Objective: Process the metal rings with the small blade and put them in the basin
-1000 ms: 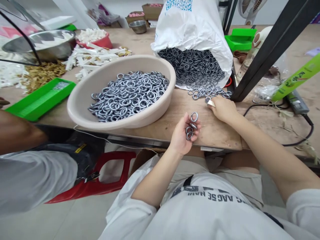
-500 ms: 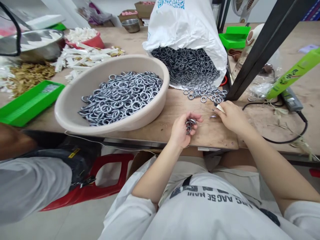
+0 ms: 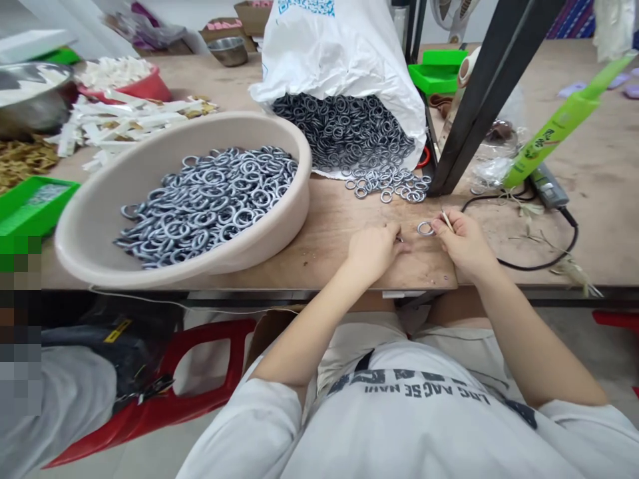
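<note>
Here's the right hand (image 3: 462,241), pinching a grey ring (image 3: 418,229) at its fingertips just above the worktop (image 3: 334,249), a thin pale tool (image 3: 447,221) in the same grip. Just beside it, the left hand (image 3: 374,249) is curled tight, a bit of metal (image 3: 399,238) peeking out, the rest hidden. Beyond, loose rings (image 3: 387,185) spill from a white bag (image 3: 339,60); leftward, a beige basin (image 3: 284,236) holds a heap more.

It was a workshop handling small parts in bulk: a wooden worktable (image 3: 334,229) bore a plastic basin (image 3: 294,206) heaped with metallic-grey rings (image 3: 210,199), a white sack (image 3: 339,53) spilling more, green plastic trays (image 3: 434,81) and a red tub (image 3: 158,88) of white pieces (image 3: 117,70).
</note>
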A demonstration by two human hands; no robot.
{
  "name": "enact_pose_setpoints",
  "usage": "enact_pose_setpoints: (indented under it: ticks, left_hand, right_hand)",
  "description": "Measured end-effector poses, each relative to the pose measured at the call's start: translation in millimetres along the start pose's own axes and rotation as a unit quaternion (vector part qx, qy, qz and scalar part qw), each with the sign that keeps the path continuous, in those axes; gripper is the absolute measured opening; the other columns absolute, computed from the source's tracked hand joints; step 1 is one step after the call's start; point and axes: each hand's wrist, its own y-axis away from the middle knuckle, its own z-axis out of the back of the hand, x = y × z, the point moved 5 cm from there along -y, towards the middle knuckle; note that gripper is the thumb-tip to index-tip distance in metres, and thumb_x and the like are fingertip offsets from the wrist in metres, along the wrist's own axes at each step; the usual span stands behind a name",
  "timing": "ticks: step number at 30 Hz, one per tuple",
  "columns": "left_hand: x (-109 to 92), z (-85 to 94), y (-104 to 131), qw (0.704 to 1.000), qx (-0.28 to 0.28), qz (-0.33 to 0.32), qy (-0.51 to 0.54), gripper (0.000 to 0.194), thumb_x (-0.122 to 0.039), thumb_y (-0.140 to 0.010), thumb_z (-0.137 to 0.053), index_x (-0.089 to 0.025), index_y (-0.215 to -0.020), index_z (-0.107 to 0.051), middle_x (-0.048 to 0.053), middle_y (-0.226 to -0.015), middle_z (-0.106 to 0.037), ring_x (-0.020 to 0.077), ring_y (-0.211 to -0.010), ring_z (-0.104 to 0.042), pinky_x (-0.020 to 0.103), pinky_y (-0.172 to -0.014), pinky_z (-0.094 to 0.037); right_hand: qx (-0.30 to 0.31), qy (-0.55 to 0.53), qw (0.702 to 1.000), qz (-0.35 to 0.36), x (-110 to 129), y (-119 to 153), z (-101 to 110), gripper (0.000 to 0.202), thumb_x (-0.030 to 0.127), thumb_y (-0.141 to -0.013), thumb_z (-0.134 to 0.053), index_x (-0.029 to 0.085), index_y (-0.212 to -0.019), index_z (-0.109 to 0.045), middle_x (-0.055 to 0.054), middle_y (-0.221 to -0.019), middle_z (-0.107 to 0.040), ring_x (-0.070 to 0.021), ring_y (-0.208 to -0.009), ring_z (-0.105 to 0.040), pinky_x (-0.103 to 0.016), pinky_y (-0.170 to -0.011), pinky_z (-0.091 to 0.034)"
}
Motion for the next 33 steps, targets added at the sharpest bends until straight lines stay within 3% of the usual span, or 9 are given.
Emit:
enact_pose_setpoints:
  ticks: [4, 8, 10, 13, 15, 17, 23, 29, 33]
  left_hand:
    - [2, -4.2, -11, 1.0, 0.015, -0.007, -0.014, 0.028, -0.043, -0.083, -0.07, -0.018, -0.093, -0.068, 0.01, -0.086, -0.071, 0.0256, -0.079, -0.063, 0.032, -0.066, -0.037]
    - [10, 2.0, -10, 0.982, -0.002, 0.015, 0.187, 0.034, -0.05, -0.079, -0.073, -0.018, -0.076, -0.063, 0.002, -0.069, -0.063, 0.0161, -0.064, -0.053, 0.028, -0.06, -0.034]
    - [9, 4.7, -4, 0.938, -0.006, 0.029, 0.346, 0.038, -0.053, -0.079, -0.071, -0.017, -0.074, -0.06, 0.0, -0.067, -0.059, 0.0122, -0.061, -0.049, 0.025, -0.057, -0.034]
    - [1, 1.1, 10, 0.829, 0.018, 0.085, 0.553, 0.039, -0.054, -0.082, -0.067, -0.017, -0.078, -0.055, -0.002, -0.069, -0.056, 0.0077, -0.055, -0.044, 0.021, -0.049, -0.029]
    - [-7, -6.0, 20, 0.759, 0.059, 0.134, 0.634, 0.039, -0.054, -0.081, -0.068, -0.018, -0.083, -0.053, -0.002, -0.072, -0.056, 0.0061, -0.051, -0.042, 0.019, -0.043, -0.023]
    - [-12, -11.2, 29, 0.718, 0.091, 0.158, 0.672, 0.04, -0.053, -0.079, -0.07, -0.019, -0.088, -0.053, -0.002, -0.074, -0.057, 0.005, -0.049, -0.041, 0.018, -0.04, -0.019]
    - [-14, -16.6, 43, 0.698, 0.135, 0.161, 0.685, 0.039, -0.053, -0.081, -0.069, -0.016, -0.088, -0.057, -0.004, -0.063, -0.05, 0.0032, -0.045, -0.032, 0.016, -0.04, -0.014]
    - [-17, -13.4, 50, 0.666, 0.046, 0.178, 0.723, 0.037, -0.052, -0.079, -0.07, -0.018, -0.081, -0.054, -0.006, -0.055, -0.047, 0.0043, -0.043, -0.03, 0.018, -0.04, -0.016]
    - [-25, -17.1, 56, 0.671, 0.03, 0.167, 0.722, 0.038, -0.053, -0.082, -0.066, -0.018, -0.076, -0.052, -0.005, -0.052, -0.047, 0.0048, -0.042, -0.03, 0.019, -0.04, -0.017]
  right_hand:
    - [-0.023, -0.056, 0.998, -0.02, 7, 7, 2, 0.02, 0.039, -0.086, -0.063, 0.019, -0.089, -0.061, 0.002, -0.071, -0.056, -0.0106, -0.057, -0.043, -0.025, -0.054, -0.033]
    - [-0.006, -0.09, 0.996, -0.027, 19, 14, 0, 0.023, 0.04, -0.085, -0.065, 0.018, -0.092, -0.065, 0.001, -0.073, -0.06, -0.0103, -0.058, -0.046, -0.025, -0.055, -0.035]
    - [0.009, -0.092, 0.996, -0.02, 28, 18, -4, 0.023, 0.04, -0.086, -0.064, 0.018, -0.091, -0.065, 0.001, -0.074, -0.061, -0.0108, -0.061, -0.049, -0.026, -0.059, -0.038]
    - [0.048, -0.055, 0.997, 0.008, 41, 25, -14, 0.02, 0.038, -0.089, -0.062, 0.019, -0.089, -0.066, 0.0, -0.078, -0.064, -0.0131, -0.07, -0.056, -0.027, -0.068, -0.043]
    - [0.084, -0.016, 0.996, 0.025, 47, 27, -23, 0.02, 0.038, -0.092, -0.06, 0.019, -0.088, -0.066, -0.001, -0.082, -0.067, -0.0153, -0.077, -0.06, -0.029, -0.074, -0.045]
    - [0.114, 0.016, 0.993, 0.032, 49, 28, -30, 0.021, 0.038, -0.093, -0.057, 0.019, -0.09, -0.066, -0.002, -0.084, -0.069, -0.0167, -0.079, -0.062, -0.03, -0.075, -0.046]
    - [0.105, 0.017, 0.994, 0.037, 55, 23, -36, 0.017, 0.036, -0.092, -0.06, 0.02, -0.087, -0.064, 0.0, -0.077, -0.067, -0.0166, -0.073, -0.062, -0.03, -0.071, -0.048]
    - [0.104, -0.13, 0.986, 0.016, 58, 42, -48, 0.025, 0.043, -0.083, -0.074, 0.023, -0.096, -0.067, 0.0, -0.078, -0.07, -0.0189, -0.07, -0.068, -0.035, -0.071, -0.055]
    - [0.061, -0.149, 0.987, 0.01, 56, 50, -52, 0.035, 0.051, -0.077, -0.078, 0.024, -0.094, -0.066, 0.001, -0.068, -0.066, -0.0188, -0.056, -0.064, -0.034, -0.056, -0.053]
